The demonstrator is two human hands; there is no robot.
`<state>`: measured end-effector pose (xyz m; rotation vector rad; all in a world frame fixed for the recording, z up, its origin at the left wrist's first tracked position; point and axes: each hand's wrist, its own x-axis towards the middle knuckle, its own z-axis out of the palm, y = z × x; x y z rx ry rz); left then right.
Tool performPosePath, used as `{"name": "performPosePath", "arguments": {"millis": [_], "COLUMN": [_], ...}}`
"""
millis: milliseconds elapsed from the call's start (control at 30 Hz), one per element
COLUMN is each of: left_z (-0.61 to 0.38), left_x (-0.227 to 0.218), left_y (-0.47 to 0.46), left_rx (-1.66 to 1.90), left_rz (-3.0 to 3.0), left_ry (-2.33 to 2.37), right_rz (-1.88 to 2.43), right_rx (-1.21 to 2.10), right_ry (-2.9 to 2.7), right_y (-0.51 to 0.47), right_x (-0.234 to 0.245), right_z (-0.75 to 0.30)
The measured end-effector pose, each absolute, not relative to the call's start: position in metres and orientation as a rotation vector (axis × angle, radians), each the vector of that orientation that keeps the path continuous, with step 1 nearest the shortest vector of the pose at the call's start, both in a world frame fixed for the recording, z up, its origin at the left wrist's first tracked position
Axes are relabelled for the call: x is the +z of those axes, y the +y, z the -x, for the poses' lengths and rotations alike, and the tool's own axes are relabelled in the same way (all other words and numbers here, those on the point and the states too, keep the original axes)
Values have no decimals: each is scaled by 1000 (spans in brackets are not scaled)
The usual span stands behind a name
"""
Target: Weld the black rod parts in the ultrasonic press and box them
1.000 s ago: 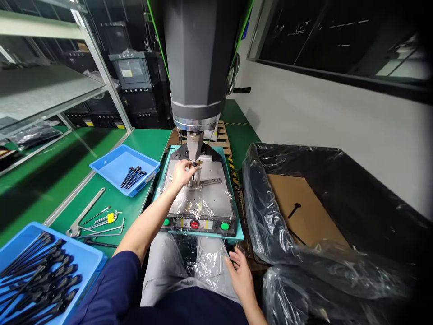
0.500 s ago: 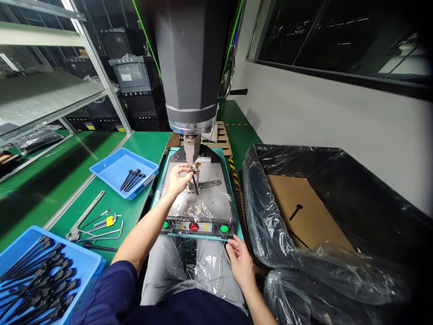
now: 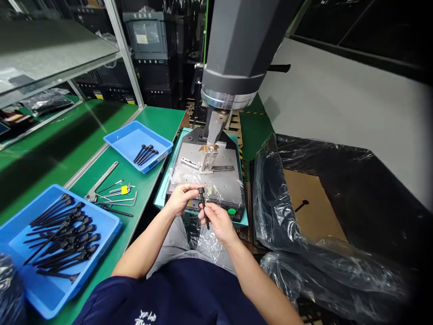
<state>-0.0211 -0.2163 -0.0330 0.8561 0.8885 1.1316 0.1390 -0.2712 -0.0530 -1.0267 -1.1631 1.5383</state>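
Stretching along the near edge, a navy cloth top point(image 3: 182, 289) is marked with white lettering. At near left, a broad blue plastic tray point(image 3: 20, 243) is loosely filled with slim black rods point(image 3: 64, 225), each capped by a thicker head. At the centre, a black rod point(image 3: 203, 199) is held aslant between both hands, above the grey trousers point(image 3: 174, 237) and just short of the machine base. Its knobbed head is pinched by the fingers of the left hand point(image 3: 182, 198); its ridged shaft is pinched by those of the right hand point(image 3: 218, 221).

On the right, a black box point(image 3: 365, 203) is lined with crinkled, glossy film, and a lone rod point(image 3: 302, 205) is laid on the flat brown cardboard point(image 3: 314, 219) inside. On the left, the smooth green tabletop point(image 3: 144, 183) is strewn with a bare-metal wrench point(image 3: 104, 177), bent hex keys point(image 3: 130, 198) and a yellow tag point(image 3: 124, 189).

Farther off, a dull steel plate point(image 3: 225, 155) is partly covered by clear wrinkled film, and an upright metal fixture point(image 3: 209, 158) is set on it. Above, a tapered metal block point(image 3: 215, 126) is carried under a faceted dark-grey housing point(image 3: 237, 45). Four rods point(image 3: 147, 154) are gathered in a smaller blue tray point(image 3: 125, 137) at far left. Beyond it, ribbed plastic crates point(image 3: 149, 36) are stacked.
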Motion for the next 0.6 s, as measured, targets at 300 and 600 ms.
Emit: {"name": "performPosePath", "arguments": {"millis": [300, 600], "left_z": [34, 36], "left_x": [-39, -41], "left_y": [-227, -228], "left_rx": [1119, 1117], "left_rz": [-728, -711], "left_ry": [812, 782], "right_rz": [1050, 1067], "right_rx": [1528, 1522], "right_ry": [-1170, -1182], "right_y": [-276, -278], "right_x": [-61, -59], "right_z": [-125, -120]}}
